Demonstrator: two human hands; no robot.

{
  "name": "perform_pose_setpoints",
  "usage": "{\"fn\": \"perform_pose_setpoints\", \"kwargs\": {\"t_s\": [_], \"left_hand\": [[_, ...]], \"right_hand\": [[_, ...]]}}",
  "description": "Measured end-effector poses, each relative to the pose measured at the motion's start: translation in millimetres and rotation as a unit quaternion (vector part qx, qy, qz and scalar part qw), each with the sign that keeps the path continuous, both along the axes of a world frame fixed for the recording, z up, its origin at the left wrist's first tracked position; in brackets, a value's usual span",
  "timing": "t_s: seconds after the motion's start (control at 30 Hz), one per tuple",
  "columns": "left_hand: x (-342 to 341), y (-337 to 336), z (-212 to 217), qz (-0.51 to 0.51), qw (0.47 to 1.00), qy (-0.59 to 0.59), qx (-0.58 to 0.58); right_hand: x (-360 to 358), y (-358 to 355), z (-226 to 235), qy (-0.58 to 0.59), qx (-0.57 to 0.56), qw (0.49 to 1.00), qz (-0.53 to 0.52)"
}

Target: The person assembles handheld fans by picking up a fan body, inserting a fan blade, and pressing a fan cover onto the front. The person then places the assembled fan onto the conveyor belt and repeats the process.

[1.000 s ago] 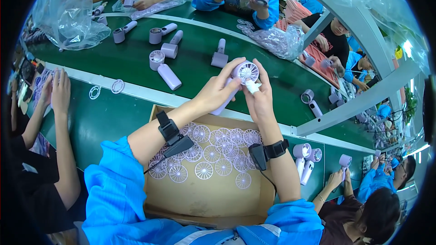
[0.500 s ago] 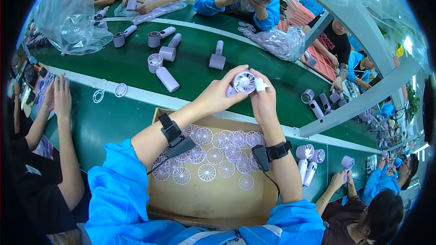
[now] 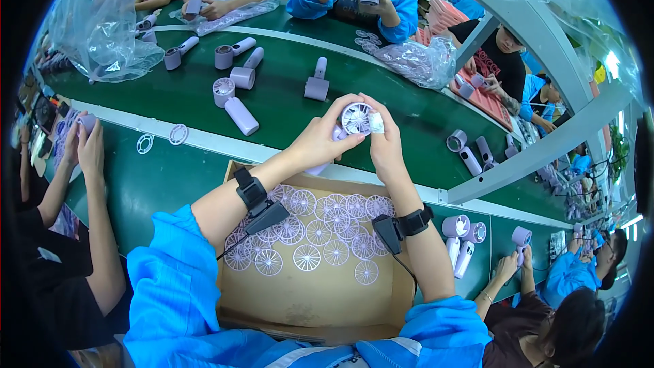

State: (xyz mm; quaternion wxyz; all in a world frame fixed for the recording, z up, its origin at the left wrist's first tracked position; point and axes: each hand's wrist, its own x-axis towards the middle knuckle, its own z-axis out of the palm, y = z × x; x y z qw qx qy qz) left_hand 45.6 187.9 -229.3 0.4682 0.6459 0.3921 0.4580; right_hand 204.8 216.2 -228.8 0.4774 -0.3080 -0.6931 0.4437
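Left hand wrapped round lilac fan, right hand clamped on its right side too. Fan's held up past far edge of cardboard box, bunch of spoked grilles inside.

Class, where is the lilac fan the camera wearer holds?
In the head view, the lilac fan is above and slightly right of centre, between the left hand and right hand, beyond the cardboard box.

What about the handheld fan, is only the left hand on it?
No, the right hand is also on the fan's round head, opposite the left hand.
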Motion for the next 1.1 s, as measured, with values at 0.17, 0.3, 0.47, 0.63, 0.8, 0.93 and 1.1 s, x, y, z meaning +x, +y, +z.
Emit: {"fn": "perform_pose_setpoints", "kwargs": {"t_s": [0.17,0.3,0.47,0.63,0.8,0.93,1.1], "left_hand": [[3.7,8.5,-18.7,0.013,0.999,-0.025,0.044],[4.1,8.8,-19.3,0.003,0.998,-0.034,0.046],[0.1,8.8,-18.5,-0.060,0.982,-0.179,-0.018],[0.7,-0.2,-4.1,-0.079,0.983,-0.160,-0.050],[-2.7,-1.0,-5.5,-0.063,0.987,-0.136,-0.055],[2.7,7.8,-10.2,-0.056,0.983,-0.148,-0.094],[0.6,23.3,-26.2,0.076,0.962,-0.152,-0.215]], "right_hand": [[-2.4,-1.7,-5.5,0.015,-0.013,1.000,-0.002],[-6.0,-8.2,-5.0,0.074,-0.065,0.995,0.005],[-3.5,-5.6,-4.4,0.107,-0.135,0.984,0.047],[-8.4,-10.9,-2.4,0.072,-0.053,0.996,0.010],[-15.7,-13.0,-9.1,0.089,-0.016,0.996,-0.016],[-3.2,-4.2,-7.8,0.020,-0.048,0.998,-0.020],[19.0,9.4,-2.8,-0.001,-0.207,0.976,-0.068]]}}
